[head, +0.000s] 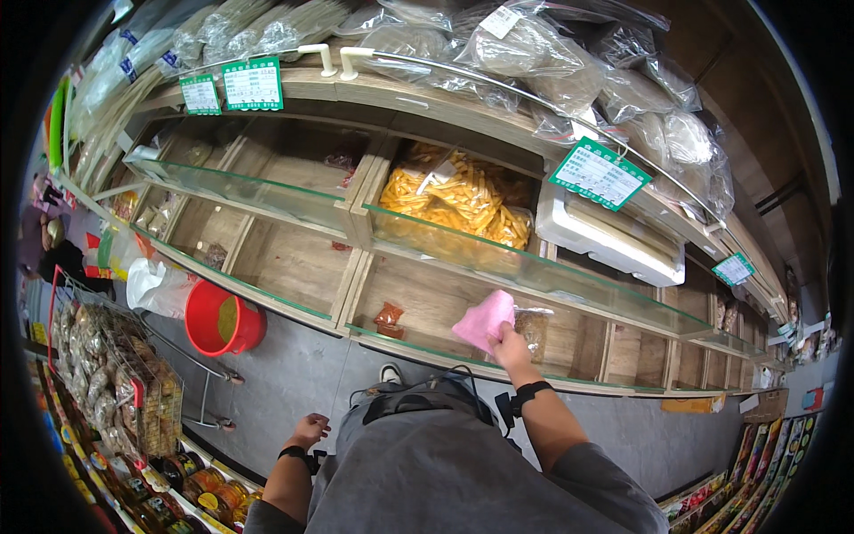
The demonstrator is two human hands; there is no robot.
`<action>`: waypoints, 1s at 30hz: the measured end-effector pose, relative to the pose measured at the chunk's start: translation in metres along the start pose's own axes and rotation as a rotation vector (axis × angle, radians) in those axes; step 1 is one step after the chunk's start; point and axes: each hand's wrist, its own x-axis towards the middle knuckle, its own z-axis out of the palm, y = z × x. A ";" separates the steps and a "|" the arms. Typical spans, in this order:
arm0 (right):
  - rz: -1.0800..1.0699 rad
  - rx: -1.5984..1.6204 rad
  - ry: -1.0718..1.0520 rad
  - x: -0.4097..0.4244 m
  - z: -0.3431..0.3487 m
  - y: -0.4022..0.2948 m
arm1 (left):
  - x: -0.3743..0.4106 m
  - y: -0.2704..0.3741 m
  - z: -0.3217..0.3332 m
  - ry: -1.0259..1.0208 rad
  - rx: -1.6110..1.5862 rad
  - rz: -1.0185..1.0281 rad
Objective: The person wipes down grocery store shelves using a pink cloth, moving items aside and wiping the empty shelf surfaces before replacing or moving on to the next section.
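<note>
A pink cloth [486,320] is pinched in my right hand [510,347], over the lower front compartment [427,294] of a wood-look shelf. A clear bag of brown dried goods [532,330] lies just right of the cloth, partly behind my hand. Further left in that compartment sit small packets of red-brown seasoning [389,320]. My left hand [310,429] hangs low at my side above the grey floor, fingers loosely bent, holding nothing. Both wrists wear black straps.
Bagged yellow sticks [460,200] fill a bin behind the glass lip [467,237]. A white foam box [607,233] stands to their right. At left are a red bucket [257,327] and a loaded wire cart [160,400]. Bagged noodles [534,53] cover the top shelf.
</note>
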 end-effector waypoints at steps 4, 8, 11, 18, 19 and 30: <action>0.006 -0.044 0.047 0.020 -0.006 -0.005 | -0.003 -0.004 0.000 0.025 -0.033 0.003; -0.069 0.006 0.195 0.040 -0.013 -0.012 | -0.005 -0.010 0.004 0.029 -0.066 0.030; -0.104 -0.020 0.291 0.044 -0.019 -0.022 | -0.010 -0.009 0.010 0.056 -0.066 0.001; -0.131 0.069 0.342 0.049 -0.011 -0.009 | -0.010 -0.013 0.019 0.044 -0.101 -0.006; -0.136 0.087 0.341 0.047 -0.011 -0.008 | -0.011 -0.013 0.021 0.038 -0.096 -0.009; -0.161 0.200 0.137 -0.006 0.005 0.013 | 0.002 -0.009 0.023 0.025 -0.099 -0.024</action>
